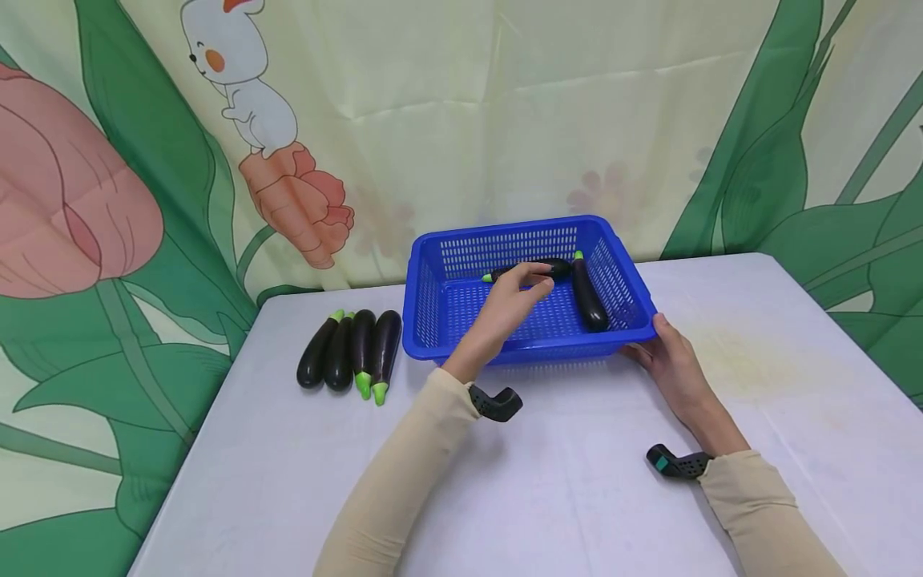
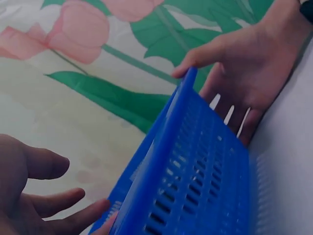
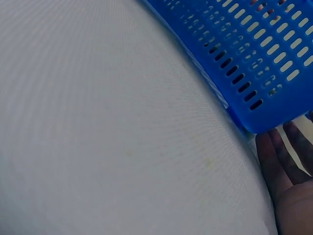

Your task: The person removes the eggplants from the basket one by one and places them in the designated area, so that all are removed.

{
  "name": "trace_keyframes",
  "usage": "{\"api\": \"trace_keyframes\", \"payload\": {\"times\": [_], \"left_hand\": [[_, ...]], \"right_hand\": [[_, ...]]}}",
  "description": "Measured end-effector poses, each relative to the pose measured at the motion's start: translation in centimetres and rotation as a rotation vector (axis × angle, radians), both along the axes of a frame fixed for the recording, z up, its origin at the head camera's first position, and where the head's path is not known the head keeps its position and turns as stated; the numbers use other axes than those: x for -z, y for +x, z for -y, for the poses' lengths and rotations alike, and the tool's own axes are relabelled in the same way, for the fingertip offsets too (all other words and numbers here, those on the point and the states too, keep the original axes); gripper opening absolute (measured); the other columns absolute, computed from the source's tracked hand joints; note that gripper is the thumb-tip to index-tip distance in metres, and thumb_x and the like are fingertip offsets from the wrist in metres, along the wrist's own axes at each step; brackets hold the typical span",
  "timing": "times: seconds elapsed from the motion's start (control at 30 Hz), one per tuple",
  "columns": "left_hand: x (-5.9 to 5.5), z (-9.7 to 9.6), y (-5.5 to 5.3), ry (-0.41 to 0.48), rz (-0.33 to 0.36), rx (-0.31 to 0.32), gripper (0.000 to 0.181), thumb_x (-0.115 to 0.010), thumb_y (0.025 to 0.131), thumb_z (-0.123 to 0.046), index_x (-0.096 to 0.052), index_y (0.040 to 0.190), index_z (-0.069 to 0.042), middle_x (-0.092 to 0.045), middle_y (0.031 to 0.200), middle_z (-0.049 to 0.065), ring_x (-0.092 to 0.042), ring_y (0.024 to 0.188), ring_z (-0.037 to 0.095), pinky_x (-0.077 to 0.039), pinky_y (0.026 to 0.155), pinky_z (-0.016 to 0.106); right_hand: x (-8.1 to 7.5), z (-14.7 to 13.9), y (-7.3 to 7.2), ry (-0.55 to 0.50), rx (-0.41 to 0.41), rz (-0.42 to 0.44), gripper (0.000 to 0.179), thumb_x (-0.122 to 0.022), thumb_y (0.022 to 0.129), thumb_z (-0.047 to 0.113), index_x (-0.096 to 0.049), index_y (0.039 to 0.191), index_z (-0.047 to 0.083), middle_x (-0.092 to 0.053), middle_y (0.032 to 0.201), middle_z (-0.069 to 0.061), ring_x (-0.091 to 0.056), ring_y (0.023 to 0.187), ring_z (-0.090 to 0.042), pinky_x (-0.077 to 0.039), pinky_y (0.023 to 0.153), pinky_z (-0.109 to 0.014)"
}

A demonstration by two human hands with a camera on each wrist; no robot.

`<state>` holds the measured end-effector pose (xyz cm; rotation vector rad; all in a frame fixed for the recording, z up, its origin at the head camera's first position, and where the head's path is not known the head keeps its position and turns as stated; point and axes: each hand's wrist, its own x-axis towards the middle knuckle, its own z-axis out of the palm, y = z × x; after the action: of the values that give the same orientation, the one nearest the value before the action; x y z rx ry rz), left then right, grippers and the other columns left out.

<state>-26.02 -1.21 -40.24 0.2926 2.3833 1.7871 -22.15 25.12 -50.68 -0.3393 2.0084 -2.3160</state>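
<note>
A blue plastic basket [image 1: 461, 353] with slotted walls stands on the table. Inside, one eggplant [image 1: 590, 296] lies along the right side, its green stem pointing away. Another eggplant [image 1: 557, 269] lies crosswise near the back, partly hidden behind my left hand [image 1: 506, 308]. That hand reaches in over the front rim with loosely bent fingers and holds nothing. My right hand [image 1: 674, 369] grips the basket's front right corner. Its thumb [image 2: 199, 56] rests at the rim, while the fingers [image 3: 276, 156] lie along the outside and low at the corner.
Several eggplants [image 1: 351, 353] lie side by side on the white tablecloth [image 1: 562, 481], left of the basket. Two have stems toward me, the others away. A printed curtain [image 1: 433, 144] hangs right behind the table. Each wrist carries a black device [image 1: 497, 403].
</note>
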Motion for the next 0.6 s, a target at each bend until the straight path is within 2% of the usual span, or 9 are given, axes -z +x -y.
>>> {"api": "trace_keyframes", "payload": {"times": [0.13, 0.23, 0.33, 0.43, 0.6], "left_hand": [[0.2, -1.5, -1.1, 0.119, 0.163, 0.025, 0.044, -0.058, 0.108, -0.027, -0.054, 0.149, -0.01, -0.063, 0.144, 0.014, -0.064, 0.129, 0.034, -0.048, 0.113, 0.055], [0.5, -2.3, -2.0, 0.246, 0.297, 0.026, 0.046, -0.059, 0.107, -0.025, -0.054, 0.15, -0.007, -0.06, 0.15, 0.017, -0.063, 0.133, 0.037, -0.048, 0.115, 0.054], [0.9, -2.8, -2.8, 0.349, 0.4, 0.017, 0.047, -0.058, 0.107, -0.023, -0.053, 0.151, -0.005, -0.057, 0.153, 0.019, -0.06, 0.137, 0.04, -0.048, 0.115, 0.053], [1.2, -3.1, -3.4, 0.38, 0.442, -0.012, 0.048, -0.059, 0.107, -0.021, -0.052, 0.152, -0.005, -0.055, 0.155, 0.019, -0.059, 0.138, 0.04, -0.048, 0.115, 0.052], [1.3, -4.2, -3.9, 0.327, 0.455, -0.114, 0.051, -0.065, 0.103, -0.021, -0.053, 0.149, -0.005, -0.054, 0.154, 0.021, -0.058, 0.136, 0.041, -0.051, 0.112, 0.052]], "right_hand": [[0.1, 0.0, -0.1, -0.003, -0.003, -0.008, 0.063, -0.029, 0.113, 0.046, -0.025, 0.167, 0.015, -0.045, 0.159, 0.001, -0.053, 0.134, -0.004, -0.049, 0.104, -0.015], [0.1, 0.0, -0.1, -0.007, 0.0, -0.012, 0.062, -0.029, 0.113, 0.046, -0.026, 0.166, 0.014, -0.046, 0.158, 0.001, -0.054, 0.134, -0.005, -0.049, 0.104, -0.015], [0.2, 0.1, -0.1, -0.006, 0.004, -0.011, 0.062, -0.03, 0.113, 0.046, -0.027, 0.166, 0.014, -0.047, 0.157, 0.001, -0.054, 0.133, -0.005, -0.05, 0.104, -0.015], [0.2, 0.1, -0.2, -0.002, 0.003, -0.009, 0.063, -0.03, 0.113, 0.047, -0.027, 0.166, 0.013, -0.047, 0.157, 0.001, -0.054, 0.133, -0.005, -0.049, 0.104, -0.015], [0.2, 0.0, -0.2, 0.008, 0.004, -0.009, 0.063, -0.03, 0.113, 0.047, -0.026, 0.166, 0.014, -0.046, 0.158, 0.0, -0.053, 0.134, -0.006, -0.049, 0.104, -0.015]]}}
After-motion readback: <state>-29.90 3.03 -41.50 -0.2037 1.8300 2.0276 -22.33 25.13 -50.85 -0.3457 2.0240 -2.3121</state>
